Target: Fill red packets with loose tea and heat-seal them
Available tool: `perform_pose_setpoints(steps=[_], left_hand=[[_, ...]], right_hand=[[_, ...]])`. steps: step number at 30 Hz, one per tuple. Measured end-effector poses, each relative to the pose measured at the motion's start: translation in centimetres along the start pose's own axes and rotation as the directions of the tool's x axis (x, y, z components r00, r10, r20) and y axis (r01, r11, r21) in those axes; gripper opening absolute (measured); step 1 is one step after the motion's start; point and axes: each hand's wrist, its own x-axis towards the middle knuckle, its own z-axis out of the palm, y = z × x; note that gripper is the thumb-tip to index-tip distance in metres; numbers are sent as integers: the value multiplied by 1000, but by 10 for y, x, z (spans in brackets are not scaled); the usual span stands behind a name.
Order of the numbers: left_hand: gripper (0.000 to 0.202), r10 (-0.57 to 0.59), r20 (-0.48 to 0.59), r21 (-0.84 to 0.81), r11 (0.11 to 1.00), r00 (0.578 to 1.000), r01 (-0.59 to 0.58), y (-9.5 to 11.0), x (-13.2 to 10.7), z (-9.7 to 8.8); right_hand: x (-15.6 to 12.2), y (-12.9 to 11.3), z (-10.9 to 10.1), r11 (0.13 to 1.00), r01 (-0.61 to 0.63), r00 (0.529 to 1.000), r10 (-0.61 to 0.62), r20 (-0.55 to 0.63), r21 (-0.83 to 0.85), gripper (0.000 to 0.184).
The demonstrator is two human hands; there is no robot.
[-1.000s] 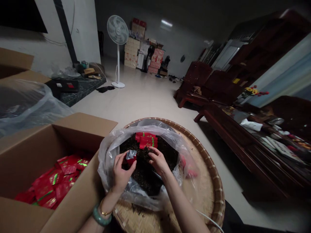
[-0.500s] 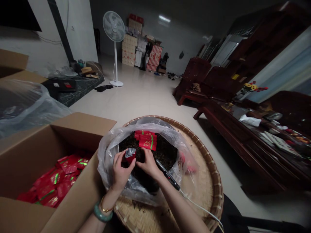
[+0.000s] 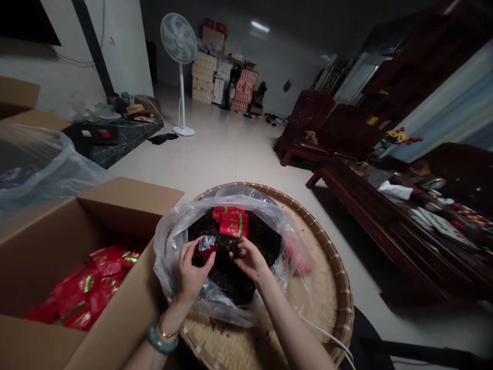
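In my left hand [image 3: 193, 270] is a small red foil packet [image 3: 207, 247], its silvery inside showing at the top; thumb and fingers grip its sides. To the right of it, my right hand [image 3: 249, 259] has its fingers curled around some dark dried tea leaves [image 3: 235, 246]. Both hands are over a clear plastic bag [image 3: 169, 241] full of the same dark leaves. Several flat red packets [image 3: 233, 224] lie on the leaves just beyond my fingers. The bag rests on a round woven bamboo tray [image 3: 327, 288]. My right forearm hides part of the bag's near side.
On the left stands an open cardboard box [image 3: 127, 195] with many red packets [image 3: 82, 288] inside. A white cable [image 3: 327, 334] crosses the tray's right side. Farther off are a white standing fan [image 3: 179, 41], stacked cartons [image 3: 204, 72] and dark wooden furniture [image 3: 346, 190].
My right hand has moved right, away from the red packet, and now has tea leaves in its fingers. The left hand keeps its place. The black pen-like tool is now hidden behind my right arm.
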Motion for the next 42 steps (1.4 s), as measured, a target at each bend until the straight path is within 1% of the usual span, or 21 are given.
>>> perform_pose_setpoints(steps=[2, 3, 6, 9, 11, 13, 15, 18, 21, 25, 29, 33, 37, 39, 42], left_hand=[[36, 13, -1, -1, 1000, 1000, -13, 1, 0, 0], [36, 21, 0, 1, 1000, 1000, -21, 1, 1, 0], [37, 35, 11, 14, 999, 999, -35, 1, 0, 0], [38, 35, 40, 11, 999, 999, -35, 2, -1, 0], [39, 42, 68, -2, 999, 997, -42, 2, -2, 0], [40, 54, 97, -15, 999, 994, -52, 2, -3, 0], [43, 64, 121, -22, 998, 991, -61, 2, -3, 0], [44, 74, 150, -23, 997, 986, -72, 1, -4, -1], [44, 77, 185, -11, 997, 980, -76, 2, -5, 0], [42, 82, 231, 16, 996, 969, -88, 4, -5, 1], [41, 92, 273, 40, 993, 958, -107, 3, -6, 3], [43, 95, 286, 39, 993, 954, -111, 2, -7, 3], [44, 75, 293, 23, 996, 953, -85, 0, -8, 4], [45, 67, 295, 20, 997, 953, -76, 0, -9, 5], [45, 51, 306, 17, 998, 951, -59, 0, -9, 5]], right_hand=[[-4, -3, 2, 979, -83, 997, 82, 12, 186, 19], [-4, -4, 2, 961, -112, 994, 113, 7, 253, 16], [1, -4, 0, 913, -146, 984, 174, -41, 380, 16], [3, -1, -1, 884, -92, 988, 139, -71, 459, 12], [1, 2, 0, 878, -86, 992, 121, -46, 470, 14], [-2, 5, 3, 884, -113, 992, 128, -3, 454, 20], [-4, 6, 6, 892, -112, 993, 118, 12, 437, 23], [-4, 4, 9, 915, -39, 997, 62, -44, 402, 22], [-5, -4, 11, 932, 44, 994, -7, -105, 359, 21], [-10, -20, 21, 936, 151, 986, -119, -116, 318, 19], [-17, -29, 40, 928, 190, 980, -163, -111, 321, 19], [-19, -24, 57, 939, 214, 977, -198, -83, 270, 18], [-17, -15, 66, 946, 277, 961, -270, -63, 169, 18], [-17, -11, 68, 933, 332, 943, -326, -63, 142, 20], [-16, -8, 69, 901, 430, 903, -427, -58, 63, 25]])
